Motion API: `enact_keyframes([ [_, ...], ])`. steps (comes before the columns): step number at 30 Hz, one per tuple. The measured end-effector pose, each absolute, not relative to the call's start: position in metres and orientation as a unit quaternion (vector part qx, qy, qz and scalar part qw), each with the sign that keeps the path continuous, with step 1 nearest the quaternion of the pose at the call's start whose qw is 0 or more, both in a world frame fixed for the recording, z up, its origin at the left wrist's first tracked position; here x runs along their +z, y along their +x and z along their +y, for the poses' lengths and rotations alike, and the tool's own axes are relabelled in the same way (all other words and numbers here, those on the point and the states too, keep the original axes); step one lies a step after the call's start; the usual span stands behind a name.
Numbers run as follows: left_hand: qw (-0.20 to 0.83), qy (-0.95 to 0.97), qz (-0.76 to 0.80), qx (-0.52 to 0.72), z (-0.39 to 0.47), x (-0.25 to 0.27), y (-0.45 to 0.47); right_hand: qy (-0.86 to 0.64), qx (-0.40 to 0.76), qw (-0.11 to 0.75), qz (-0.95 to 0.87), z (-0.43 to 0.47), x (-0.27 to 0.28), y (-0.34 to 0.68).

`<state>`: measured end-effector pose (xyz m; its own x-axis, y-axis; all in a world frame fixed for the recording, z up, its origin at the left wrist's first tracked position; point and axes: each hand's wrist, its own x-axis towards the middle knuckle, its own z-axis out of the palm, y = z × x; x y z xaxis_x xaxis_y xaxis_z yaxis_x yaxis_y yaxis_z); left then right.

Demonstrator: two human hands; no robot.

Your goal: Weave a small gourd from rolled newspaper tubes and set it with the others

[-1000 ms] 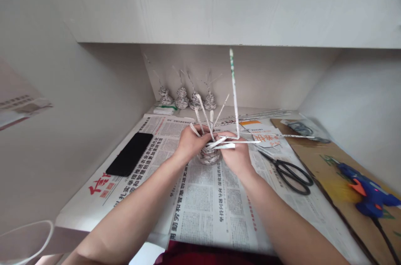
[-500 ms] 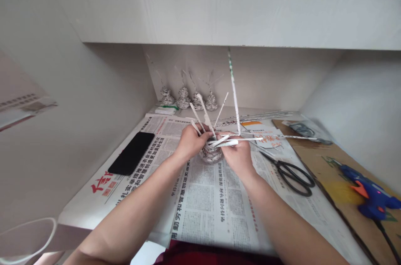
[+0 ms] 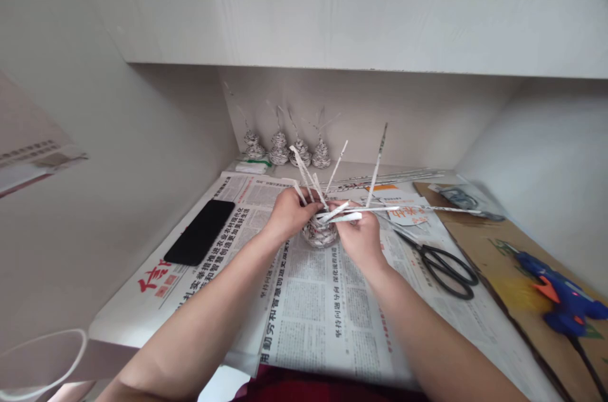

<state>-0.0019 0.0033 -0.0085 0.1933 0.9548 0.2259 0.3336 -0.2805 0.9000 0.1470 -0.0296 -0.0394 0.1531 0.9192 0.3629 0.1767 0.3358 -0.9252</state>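
Observation:
A small round piece woven from rolled newspaper rests on the newspaper sheets, with several paper strips sticking up and out of its top. My left hand is closed on its left side, thumb pressed at the rim among the upright strips. On the other side my right hand is closed around paper strips at the right rim. One long paper strip rises from beside the right hand and leans to the right. Both hands' far fingers are partly hidden behind the strips.
Several finished-looking woven gourd shapes stand at the back wall. A black phone lies left. To the right are black scissors and a blue glue gun on cardboard. A cabinet panel overhangs the back.
The long paper strip by my right hand has tilted to the right and its tip is lower. Some upright strips near my left hand have shifted slightly left. Both hands stay nearly in place.

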Motion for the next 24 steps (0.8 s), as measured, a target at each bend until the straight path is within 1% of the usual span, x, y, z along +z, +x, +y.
enact_keyframes([
  [4, 0.363, 0.688, 0.467, 0.421, 0.0033, -0.0105, -0.0022, -0.492, 0.319, 0.577, -0.569, -0.0276, -0.0436, 0.1477],
  [12, 0.332, 0.697, 0.480, 0.416, 0.0056, -0.0139, -0.0012, -0.478, 0.325, 0.587, -0.566, -0.0276, -0.0452, 0.1467],
  [18, 0.340, 0.688, 0.479, 0.426, 0.0061, -0.0161, -0.0021, -0.483, 0.321, 0.591, -0.561, -0.0283, -0.0425, 0.1468],
  [24, 0.367, 0.700, 0.440, 0.427, 0.0056, -0.0148, -0.0036, -0.483, 0.325, 0.589, -0.560, -0.0265, -0.0422, 0.1490],
])
